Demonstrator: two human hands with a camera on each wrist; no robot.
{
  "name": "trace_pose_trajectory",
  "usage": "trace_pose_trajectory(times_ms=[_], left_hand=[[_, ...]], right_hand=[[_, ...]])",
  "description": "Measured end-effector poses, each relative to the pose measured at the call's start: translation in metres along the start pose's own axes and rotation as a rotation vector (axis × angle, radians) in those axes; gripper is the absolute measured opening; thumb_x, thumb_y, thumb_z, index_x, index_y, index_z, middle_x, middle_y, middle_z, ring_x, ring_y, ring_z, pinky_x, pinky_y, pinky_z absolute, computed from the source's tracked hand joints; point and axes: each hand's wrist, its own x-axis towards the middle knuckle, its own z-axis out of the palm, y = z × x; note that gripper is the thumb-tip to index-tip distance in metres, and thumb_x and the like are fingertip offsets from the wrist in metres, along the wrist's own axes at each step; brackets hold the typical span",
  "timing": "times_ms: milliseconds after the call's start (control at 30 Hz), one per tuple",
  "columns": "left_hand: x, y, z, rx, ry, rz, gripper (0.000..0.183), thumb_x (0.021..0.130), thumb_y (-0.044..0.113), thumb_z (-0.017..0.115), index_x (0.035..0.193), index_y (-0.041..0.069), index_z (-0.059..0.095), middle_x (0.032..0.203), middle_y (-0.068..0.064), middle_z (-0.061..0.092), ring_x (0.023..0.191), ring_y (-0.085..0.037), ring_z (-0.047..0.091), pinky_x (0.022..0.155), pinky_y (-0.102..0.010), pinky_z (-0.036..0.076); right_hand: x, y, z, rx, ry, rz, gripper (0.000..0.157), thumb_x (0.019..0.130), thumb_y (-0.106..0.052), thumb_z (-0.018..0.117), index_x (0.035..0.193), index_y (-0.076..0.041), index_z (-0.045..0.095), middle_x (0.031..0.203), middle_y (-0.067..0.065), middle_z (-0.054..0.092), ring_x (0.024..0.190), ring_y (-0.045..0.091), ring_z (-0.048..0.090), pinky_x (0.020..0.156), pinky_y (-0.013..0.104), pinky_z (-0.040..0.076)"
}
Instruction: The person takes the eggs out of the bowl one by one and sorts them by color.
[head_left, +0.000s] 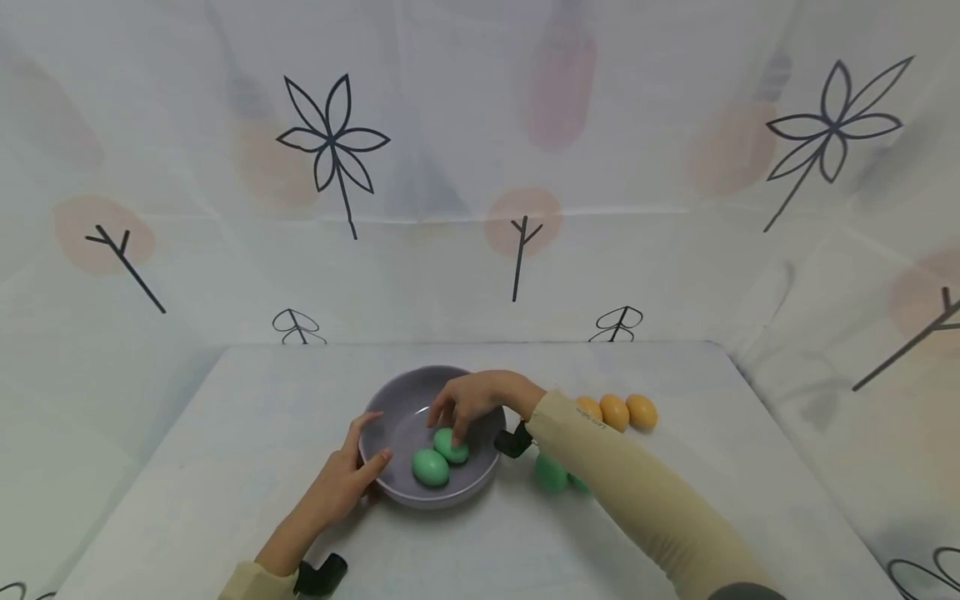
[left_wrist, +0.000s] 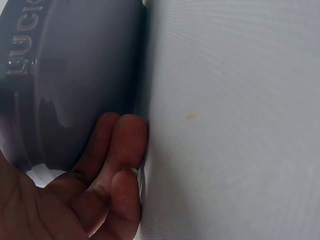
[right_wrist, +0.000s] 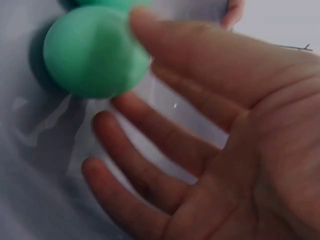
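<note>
A round purple-grey bowl (head_left: pixel 393 400) stands on the white table, with two green eggs lying inside it. My left hand (head_left: pixel 347 479) holds the bowl's left side, thumb over the rim. In the left wrist view, its other fingers (left_wrist: pixel 131 142) curl against the outer wall near the base. Reaching into the bowl, my right hand (head_left: pixel 476 400) is over the farther green egg (head_left: pixel 451 447). In the right wrist view its fingers are spread and loosely bent beside the green egg (right_wrist: pixel 92 52), thumb tip at its edge. The nearer green egg (head_left: pixel 431 468) lies beside that one.
Right of the bowl, several orange eggs (head_left: pixel 642 412) stand in a row, partly behind the right sleeve. Nearer, more green eggs (head_left: pixel 551 472) are partly covered by the right forearm (head_left: pixel 622 483). A patterned white cloth (head_left: pixel 442 275) hangs behind the table (head_left: pixel 247 417).
</note>
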Motion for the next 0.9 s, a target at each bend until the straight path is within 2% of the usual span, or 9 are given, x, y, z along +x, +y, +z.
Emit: trace_pose_trajectory(times_ms=[100,500,667,900], left_hand=[[0.0005,0.0002,-0.0005,0.005,0.003,0.001,0.063,0.100,0.041,0.057,0.152,0.031,0.023,0.065,-0.001,0.061,0.061,-0.017,0.058,0.062,-0.030,0.043],[0.0005,0.0011,-0.0011,0.002,0.009,0.003,0.063,0.100,0.040,0.057,0.152,0.029,0.024,0.065,-0.002,0.061,0.060,-0.017,0.058,0.061,-0.030,0.044],[-0.0001,0.0014,-0.0001,0.009,0.004,-0.006,0.062,0.100,0.042,0.056,0.152,0.030,0.023,0.064,-0.002,0.061,0.060,-0.018,0.057,0.061,-0.030,0.043],[0.0004,0.0012,0.0007,0.002,-0.002,-0.013,0.062,0.101,0.041,0.056,0.152,0.032,0.022,0.062,-0.001,0.061,0.060,-0.018,0.057,0.060,-0.030,0.043]], right_hand=[[-0.0001,-0.0025,0.0008,-0.033,0.004,0.031,0.044,0.081,-0.017,0.082,0.123,-0.022,0.069,0.111,-0.004,0.068,0.104,0.009,0.060,0.098,0.035,0.041],[0.0068,-0.0029,0.0058,-0.066,0.021,0.053,0.032,0.084,-0.028,0.081,0.114,-0.023,0.073,0.105,-0.006,0.068,0.098,0.009,0.061,0.090,0.031,0.045],[0.0079,-0.0005,0.0076,-0.003,0.006,0.053,0.029,0.084,-0.023,0.082,0.111,-0.020,0.073,0.101,-0.006,0.068,0.091,0.009,0.063,0.081,0.029,0.048],[0.0055,0.0025,0.0088,0.109,-0.009,0.048,0.026,0.083,-0.014,0.081,0.107,-0.017,0.072,0.101,-0.003,0.067,0.085,0.012,0.065,0.075,0.034,0.054]])
